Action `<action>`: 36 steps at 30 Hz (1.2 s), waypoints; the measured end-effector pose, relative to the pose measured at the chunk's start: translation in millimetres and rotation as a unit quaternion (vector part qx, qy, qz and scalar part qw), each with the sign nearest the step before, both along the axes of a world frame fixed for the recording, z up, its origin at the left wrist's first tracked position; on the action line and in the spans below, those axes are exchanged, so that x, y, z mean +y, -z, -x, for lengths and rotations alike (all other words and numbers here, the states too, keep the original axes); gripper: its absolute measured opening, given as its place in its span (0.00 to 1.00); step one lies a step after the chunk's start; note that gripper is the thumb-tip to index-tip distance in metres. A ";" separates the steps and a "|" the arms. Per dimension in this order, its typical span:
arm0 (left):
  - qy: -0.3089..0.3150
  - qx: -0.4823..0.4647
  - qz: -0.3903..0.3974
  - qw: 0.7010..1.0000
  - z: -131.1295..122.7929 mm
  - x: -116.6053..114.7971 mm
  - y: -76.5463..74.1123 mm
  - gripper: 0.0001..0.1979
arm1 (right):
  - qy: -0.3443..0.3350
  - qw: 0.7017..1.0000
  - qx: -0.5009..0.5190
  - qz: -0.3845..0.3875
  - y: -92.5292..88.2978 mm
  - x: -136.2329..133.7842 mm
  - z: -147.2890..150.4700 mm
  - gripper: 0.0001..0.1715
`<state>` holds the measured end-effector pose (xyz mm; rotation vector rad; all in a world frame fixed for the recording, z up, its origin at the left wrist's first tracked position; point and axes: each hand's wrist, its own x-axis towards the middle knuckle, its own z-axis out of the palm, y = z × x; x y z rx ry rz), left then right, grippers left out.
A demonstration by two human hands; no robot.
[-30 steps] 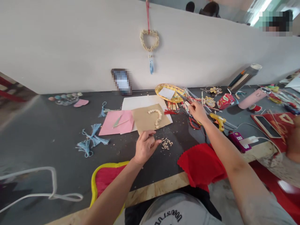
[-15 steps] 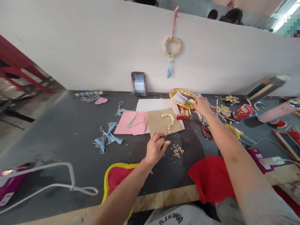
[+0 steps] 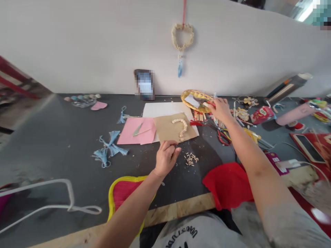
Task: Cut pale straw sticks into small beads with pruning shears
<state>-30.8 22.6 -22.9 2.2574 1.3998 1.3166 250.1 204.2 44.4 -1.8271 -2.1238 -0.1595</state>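
Note:
My left hand (image 3: 167, 157) hovers at the front edge of the brown sheet (image 3: 165, 127), its fingers curled; anything inside them is too small to make out. A curved row of small cream pieces (image 3: 184, 128) lies on that sheet. Just in front is a pile of short tube-like pieces (image 3: 190, 159). My right hand (image 3: 219, 109) reaches to the yellow basket (image 3: 184, 93) and is closed on a red-handled tool (image 3: 210, 103), whose dark metal end points left over the basket. A white paper (image 3: 191, 100) lies in the basket.
Pink paper (image 3: 126, 132) and blue tassels (image 3: 111, 148) lie left. A phone (image 3: 144, 84) leans on the wall under a hanging heart (image 3: 172, 36). Right are scissors (image 3: 222, 136), a red box (image 3: 262, 114), a pink bottle (image 3: 296, 113) and red cloth (image 3: 227, 184).
A red-handled tool now shows in my right hand over the basket. My left hand keeps its curled pose by the brown sheet. The whole view has shifted a little.

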 end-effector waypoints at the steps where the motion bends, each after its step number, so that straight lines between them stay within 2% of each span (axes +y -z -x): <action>1: -0.001 0.002 0.003 1.000 0.1 0.3 -0.3 0.15 | -0.018 1.000 0.011 -0.008 -4.5 -14.1 -1.9 0.16; 5: 0.002 0.004 -0.007 1.000 0.2 2.4 0.3 0.16 | -0.121 0.991 0.049 0.002 -14.9 -88.4 -16.4 0.14; 7: 0.007 0.006 -0.019 1.000 0.3 3.3 1.0 0.15 | -0.136 0.988 0.074 0.018 -13.5 -129.9 -30.2 0.13; 9: 0.013 0.015 -0.029 0.999 0.2 3.2 1.2 0.15 | -0.095 0.990 0.100 0.009 -9.1 -169.6 -49.6 0.13; 12: 0.016 0.025 -0.039 0.999 -1.3 1.1 -0.2 0.14 | 0.003 0.990 0.137 -0.031 -0.8 -221.1 -86.0 0.12; 17: 0.027 0.038 -0.061 0.997 -7.1 -3.0 -4.6 0.15 | 0.185 0.962 0.194 -0.060 13.9 -278.4 -141.1 0.14; 19: 0.035 0.046 -0.072 0.996 -9.3 -4.0 -5.9 0.15 | 0.220 0.954 0.200 -0.041 21.6 -288.4 -153.8 0.14; 21: 0.040 0.055 -0.080 0.994 -10.6 -4.8 -6.7 0.15 | 0.218 0.955 0.201 -0.022 29.5 -290.0 -160.6 0.14; 27: 0.038 0.085 -0.093 0.991 -9.2 -8.3 -7.2 0.14 | 0.222 0.971 0.085 0.014 48.9 -273.8 -167.0 0.17; 32: 0.047 0.092 -0.111 0.988 -10.0 -9.3 -6.2 0.17 | 0.199 0.978 0.010 0.056 63.5 -276.8 -157.4 0.18; 36: 0.057 0.100 -0.123 0.986 -12.3 -8.6 -5.2 0.19 | 0.170 0.984 -0.007 0.057 67.0 -281.1 -142.5 0.17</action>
